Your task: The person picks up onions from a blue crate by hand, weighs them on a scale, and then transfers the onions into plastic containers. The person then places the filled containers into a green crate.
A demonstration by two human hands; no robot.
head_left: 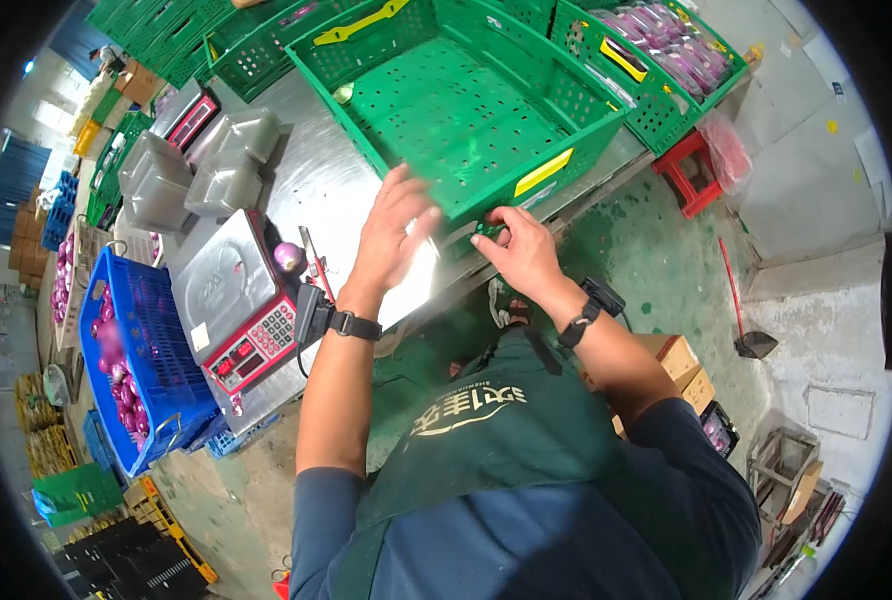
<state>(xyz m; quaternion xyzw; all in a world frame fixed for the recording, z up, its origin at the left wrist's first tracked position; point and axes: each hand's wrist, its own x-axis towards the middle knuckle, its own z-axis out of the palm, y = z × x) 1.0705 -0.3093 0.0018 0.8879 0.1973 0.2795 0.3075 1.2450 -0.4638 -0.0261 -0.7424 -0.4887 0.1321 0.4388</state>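
My left hand (396, 235), slightly blurred, is raised over the steel table (311, 130) with its fingers apart and nothing in it. It is just beside the near-left side of a large green crate (446, 110), whose perforated floor shows a small pale green piece (343, 93). At the crate's near corner is my right hand (524, 250), thumb and fingers curled together; what they pinch is small and blurred. Left of my left hand lies a purple onion (287, 257), between a red-framed digital scale (236, 290) and a thin metal tool (316, 262).
A blue crate (156, 350) of purple onions stands left of the scale. Clear plastic trays (226, 165) are stacked behind it, near a second scale (191, 118). Packed produce fills a green crate (666, 50) at right. A red stool (688, 172) and a dustpan (756, 344) are on the floor.
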